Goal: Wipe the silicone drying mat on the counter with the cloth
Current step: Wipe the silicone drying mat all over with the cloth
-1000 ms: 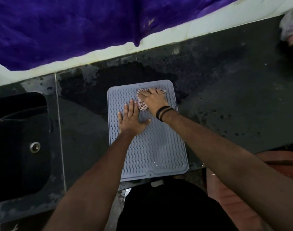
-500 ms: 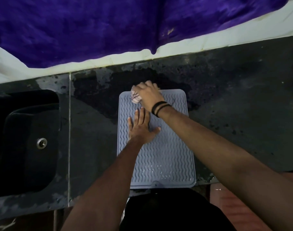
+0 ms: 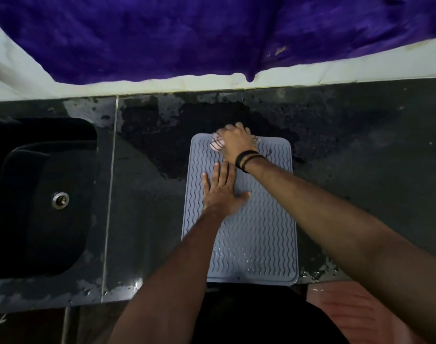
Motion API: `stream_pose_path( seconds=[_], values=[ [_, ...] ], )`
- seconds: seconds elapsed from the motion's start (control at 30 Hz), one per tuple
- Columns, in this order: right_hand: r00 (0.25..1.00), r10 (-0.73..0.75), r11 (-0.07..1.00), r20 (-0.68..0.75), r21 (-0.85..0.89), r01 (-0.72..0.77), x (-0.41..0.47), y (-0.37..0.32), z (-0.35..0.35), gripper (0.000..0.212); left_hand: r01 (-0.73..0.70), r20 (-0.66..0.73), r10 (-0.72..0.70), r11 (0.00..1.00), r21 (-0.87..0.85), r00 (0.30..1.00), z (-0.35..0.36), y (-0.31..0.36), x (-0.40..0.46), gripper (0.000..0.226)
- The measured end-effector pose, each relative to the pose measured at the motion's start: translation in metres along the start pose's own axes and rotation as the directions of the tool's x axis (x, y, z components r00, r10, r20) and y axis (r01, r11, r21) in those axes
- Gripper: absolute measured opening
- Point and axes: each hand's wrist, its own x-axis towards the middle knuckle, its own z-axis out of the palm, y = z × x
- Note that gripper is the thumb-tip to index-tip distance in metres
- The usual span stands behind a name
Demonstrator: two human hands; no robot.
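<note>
A grey-blue silicone drying mat (image 3: 259, 234) with a wavy ribbed surface lies on the dark counter (image 3: 360, 170), its near edge at the counter's front. My left hand (image 3: 220, 192) lies flat on the mat's left middle, fingers straight, pressing it down. My right hand (image 3: 236, 142), with black bands at the wrist, grips a bunched pink-and-white striped cloth (image 3: 217, 145) at the mat's far edge. Most of the cloth is hidden under that hand. Water drops glisten on the mat's near part.
A black sink (image 3: 38, 194) with a metal drain (image 3: 60, 200) is set into the counter at the left. A purple fabric (image 3: 212, 33) hangs over the white wall behind. Wet patches darken the counter beyond the mat. A reddish floor mat (image 3: 356, 314) lies at the lower right.
My right hand has slid the cloth from the mat's upper middle to its far edge. The left hand has stayed flat on the mat. The view has shifted slightly.
</note>
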Motion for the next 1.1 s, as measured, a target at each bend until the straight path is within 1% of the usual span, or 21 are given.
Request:
stream_pose_path(
  seconds=[0.07, 0.1, 0.17, 0.23, 0.3, 0.4, 0.5, 0.57, 0.67, 0.83, 0.9, 0.97, 1.03, 1.1],
  values=[
    [0.996, -0.082, 0.995, -0.025, 0.054, 0.083, 0.011, -0.021, 0.0, 0.057, -0.005, 0.024, 0.005, 1.0, 0.0, 1.0, 0.002, -0.002, 0.002, 0.096],
    [0.989, -0.147, 0.988, -0.005, 0.037, 0.147, 0.015, -0.029, 0.002, 0.061, -0.006, 0.033, 0.006, 1.0, 0.003, 0.999, 0.003, -0.002, 0.003, 0.094],
    [0.971, -0.235, 0.969, 0.051, -0.066, 0.238, 0.015, -0.036, 0.009, 0.065, -0.007, 0.045, 0.006, 1.0, 0.014, 0.999, 0.004, -0.002, 0.004, 0.092],
    [0.964, -0.262, 0.952, 0.048, -0.153, 0.266, 0.012, -0.03, 0.012, 0.066, 0.003, 0.046, -0.003, 1.0, 0.005, 0.999, 0.004, -0.002, 0.005, 0.092],
    [0.96, -0.276, 0.939, 0.038, -0.203, 0.278, 0.009, -0.019, 0.009, 0.066, 0.016, 0.027, -0.016, 1.0, -0.011, 1.0, 0.002, -0.001, 0.004, 0.094],
    [0.973, -0.223, 0.932, 0.066, -0.277, 0.232, 0.006, 0.009, -0.004, 0.059, 0.019, 0.015, -0.018, 0.999, -0.039, 1.0, 0.0, 0.001, 0.002, 0.1],
    [0.981, -0.162, 0.922, 0.104, -0.338, 0.188, -0.01, 0.039, -0.01, 0.059, 0.017, 0.017, -0.016, 0.999, -0.05, 1.0, -0.001, 0.001, 0.001, 0.102],
    [0.988, -0.121, 0.927, 0.097, -0.345, 0.148, -0.023, 0.058, -0.007, 0.057, 0.012, 0.011, -0.011, 0.998, -0.054, 1.0, 0.0, 0.0, 0.001, 0.103],
    [0.996, -0.054, 0.939, 0.07, -0.335, 0.075, -0.04, 0.082, -0.004, 0.053, 0.013, 0.01, -0.013, 0.998, -0.054, 1.0, 0.001, -0.001, 0.002, 0.104],
    [0.998, 0.037, 0.947, 0.043, -0.319, -0.022, -0.068, 0.117, -0.002, 0.058, 0.027, 0.002, -0.027, 0.999, -0.043, 1.0, 0.001, 0.002, 0.001, 0.103],
    [0.997, 0.071, 0.95, 0.041, -0.306, -0.055, -0.076, 0.126, -0.001, 0.056, 0.029, 0.007, -0.029, 0.999, -0.046, 1.0, 0.0, 0.001, 0.001, 0.102],
    [0.989, 0.139, 0.949, 0.044, -0.292, -0.121, -0.078, 0.133, -0.004, 0.051, 0.024, 0.025, -0.023, 0.998, -0.052, 0.999, -0.002, 0.002, 0.0, 0.102],
    [0.969, 0.242, 0.938, 0.059, -0.272, -0.217, -0.071, 0.135, -0.011, 0.042, 0.023, 0.029, -0.021, 0.999, -0.046, 0.999, -0.003, 0.002, 0.001, 0.102],
    [0.935, 0.349, 0.926, 0.063, -0.176, -0.334, -0.063, 0.132, -0.019, 0.036, 0.028, 0.032, -0.027, 0.999, -0.036, 0.999, -0.003, 0.002, 0.001, 0.102]
  ],
)
